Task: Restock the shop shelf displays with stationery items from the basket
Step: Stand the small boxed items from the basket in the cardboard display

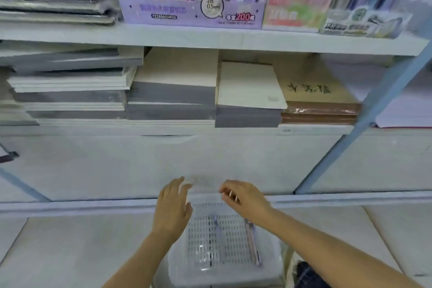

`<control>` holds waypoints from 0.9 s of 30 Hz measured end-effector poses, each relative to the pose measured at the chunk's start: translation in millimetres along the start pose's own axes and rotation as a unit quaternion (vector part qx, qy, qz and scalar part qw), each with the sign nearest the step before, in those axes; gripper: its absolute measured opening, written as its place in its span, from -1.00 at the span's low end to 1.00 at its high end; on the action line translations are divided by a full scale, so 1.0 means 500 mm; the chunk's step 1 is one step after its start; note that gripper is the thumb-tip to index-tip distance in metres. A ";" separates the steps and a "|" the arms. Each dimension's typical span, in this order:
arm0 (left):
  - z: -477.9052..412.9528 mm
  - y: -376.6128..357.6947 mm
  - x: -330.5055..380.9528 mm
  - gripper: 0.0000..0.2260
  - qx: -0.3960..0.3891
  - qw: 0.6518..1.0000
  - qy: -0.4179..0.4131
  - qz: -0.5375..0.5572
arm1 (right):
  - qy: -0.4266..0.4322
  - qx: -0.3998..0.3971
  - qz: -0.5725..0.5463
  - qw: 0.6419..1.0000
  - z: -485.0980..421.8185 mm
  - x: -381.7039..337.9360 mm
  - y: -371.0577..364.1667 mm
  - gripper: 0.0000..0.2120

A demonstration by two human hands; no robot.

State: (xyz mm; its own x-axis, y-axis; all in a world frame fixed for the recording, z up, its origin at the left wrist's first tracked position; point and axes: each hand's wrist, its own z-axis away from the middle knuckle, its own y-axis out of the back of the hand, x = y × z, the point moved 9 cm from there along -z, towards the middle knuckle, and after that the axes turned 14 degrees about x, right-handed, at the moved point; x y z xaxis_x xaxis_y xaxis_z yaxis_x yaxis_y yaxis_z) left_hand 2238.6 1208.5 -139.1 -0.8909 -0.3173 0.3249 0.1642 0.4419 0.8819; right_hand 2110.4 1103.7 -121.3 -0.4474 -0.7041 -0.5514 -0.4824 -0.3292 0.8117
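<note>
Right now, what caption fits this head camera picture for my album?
Left hand and right hand hover above a white basket holding a few pens, below stacked notebooks.

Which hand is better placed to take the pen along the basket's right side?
Right hand, probably: it hovers above the right half of the basket, closer to that pen; the left hand is over the left edge.

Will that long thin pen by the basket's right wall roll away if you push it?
Probably only a little. The pen looks slim and round, so it may roll, but it lies close along the wall of the basket, which would likely stop it. It looks light and stiff, so it should lift easily without bending.
</note>
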 end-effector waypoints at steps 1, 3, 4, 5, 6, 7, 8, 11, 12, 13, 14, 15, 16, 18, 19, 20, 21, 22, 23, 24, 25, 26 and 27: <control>0.025 -0.047 -0.029 -0.55 -0.048 0.998 0.022 -0.020 | -0.032 -0.028 0.005 0.999 0.023 0.041 -0.044 -0.84; 0.076 -0.119 -0.076 -0.50 -0.131 0.989 0.051 -0.045 | -0.093 -0.079 0.009 0.992 0.067 0.111 -0.130 -0.83; 0.101 -0.148 -0.094 -0.48 -0.173 0.982 0.063 -0.051 | -0.116 -0.103 0.012 0.988 0.085 0.136 -0.171 -0.84; 0.121 -0.171 -0.105 -0.46 -0.208 0.974 0.071 -0.056 | -0.135 -0.122 0.019 0.983 0.101 0.155 -0.207 -0.84; 0.139 -0.188 -0.113 -0.45 -0.230 0.968 0.075 -0.059 | -0.150 -0.135 0.027 0.979 0.112 0.169 -0.240 -0.85; 0.151 -0.199 -0.117 -0.44 -0.242 0.966 0.075 -0.060 | -0.164 -0.140 0.032 0.976 0.118 0.179 -0.266 -0.84; 0.158 -0.204 -0.120 -0.44 -0.241 0.966 0.076 -0.058 | -0.181 -0.139 0.032 0.973 0.124 0.188 -0.289 -0.80; 0.163 -0.203 -0.116 -0.42 -0.216 0.971 0.085 -0.056 | -0.253 -0.122 0.019 0.960 0.135 0.217 -0.342 -0.76; 0.155 -0.194 -0.110 -0.40 -0.190 0.977 0.079 -0.056 | -0.266 -0.122 0.022 0.956 0.139 0.225 -0.357 -0.75; 0.151 -0.190 -0.105 -0.39 -0.168 0.982 0.072 -0.045 | -0.264 -0.129 0.032 0.955 0.143 0.229 -0.371 -0.74; 0.147 -0.186 -0.102 -0.38 -0.135 0.988 0.056 -0.041 | -0.258 -0.139 0.044 0.955 0.146 0.231 -0.383 -0.73; 0.143 -0.182 -0.102 -0.39 -0.104 0.993 0.042 -0.044 | -0.248 -0.150 0.056 0.955 0.146 0.233 -0.392 -0.72; 0.144 -0.185 -0.104 -0.40 -0.099 0.993 0.038 -0.049 | -0.244 -0.162 0.066 0.954 0.147 0.236 -0.397 -0.74; 0.138 -0.188 -0.105 -0.45 -0.083 0.994 0.038 -0.059 | -0.249 -0.189 0.055 0.949 0.143 0.239 -0.399 -0.81; 0.136 -0.190 -0.104 -0.48 -0.075 0.994 0.046 -0.060 | -0.249 -0.195 0.029 0.948 0.136 0.239 -0.392 -0.83; 0.131 -0.192 -0.103 -0.52 -0.071 0.994 0.060 -0.061 | -0.249 -0.190 -0.012 0.950 0.128 0.237 -0.376 -0.85; 0.124 -0.192 -0.099 -0.54 -0.067 0.993 0.075 -0.065 | -0.248 -0.170 -0.055 0.952 0.116 0.236 -0.350 -0.85; 0.114 -0.190 -0.093 -0.56 -0.059 0.992 0.089 -0.071 | -0.246 -0.138 -0.086 0.955 0.100 0.240 -0.316 -0.82; 0.105 -0.190 -0.085 -0.57 -0.048 0.991 0.098 -0.076 | -0.245 -0.096 -0.107 0.959 0.085 0.250 -0.275 -0.79; 0.096 -0.193 -0.074 -0.58 -0.041 0.991 0.100 -0.074 | -0.247 -0.048 -0.119 0.961 0.073 0.267 -0.232 -0.78; 0.088 -0.200 -0.060 -0.61 -0.039 0.993 0.100 -0.057 | -0.250 0.000 -0.122 0.960 0.065 0.287 -0.188 -0.79; 0.080 -0.212 -0.043 -0.65 -0.045 0.993 0.106 -0.021 | -0.255 0.043 -0.115 0.959 0.063 0.312 -0.146 -0.80; 0.075 -0.227 -0.027 -0.70 -0.063 0.990 0.123 0.031 | -0.259 0.072 -0.096 0.958 0.067 0.337 -0.112 -0.80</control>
State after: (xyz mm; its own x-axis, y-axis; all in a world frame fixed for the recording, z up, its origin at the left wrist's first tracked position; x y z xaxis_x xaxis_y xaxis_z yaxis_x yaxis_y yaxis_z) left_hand 2216.1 1194.2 -256.3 -0.7492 -0.4947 0.4404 0.2817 0.3638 0.8879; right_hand 2036.8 1024.7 -266.3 -0.6363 -0.2199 -0.7394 -0.6750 -0.3054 0.6717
